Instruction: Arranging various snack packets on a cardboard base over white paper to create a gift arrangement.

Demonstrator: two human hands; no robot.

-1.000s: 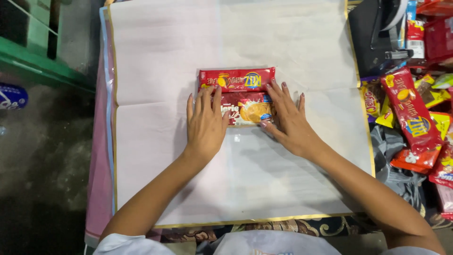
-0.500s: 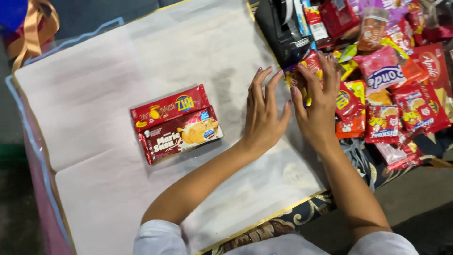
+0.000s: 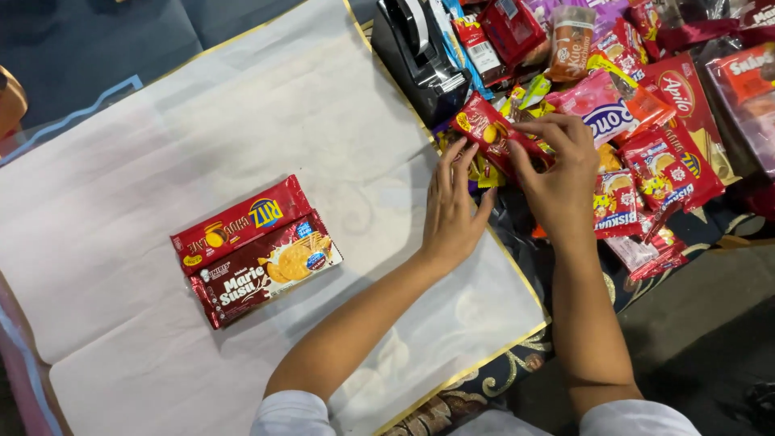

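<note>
1. Red snack packet [image 3: 494, 133]: I see it at the near edge of the snack pile, just past the right edge of the white paper, lifted at a tilt between both hands.
2. R hand [image 3: 559, 173]: grip is pinching the packet, thumb under, fingers curled over its right end.
3. L hand [image 3: 450, 211]: fingers spread and mostly straight, tips touching the packet's left/lower side, palm over the paper's edge. Not closed on anything.
4. Snack pile [image 3: 646, 137]: many wrapped packets, mostly red, some pink and yellow, heaped right of the hands on the bench.
5. Black tape dispenser [image 3: 420, 48]: just beyond the L hand, touching the pile's left side.
6. White paper sheet [image 3: 202, 105]: spread flat over the bench, gold edging along its rim.
7. Two long biscuit packs, red one [image 3: 240, 224] and dark-brown one [image 3: 266, 270]: lying side by side, touching, mid-sheet, well apart from both hands.
</note>
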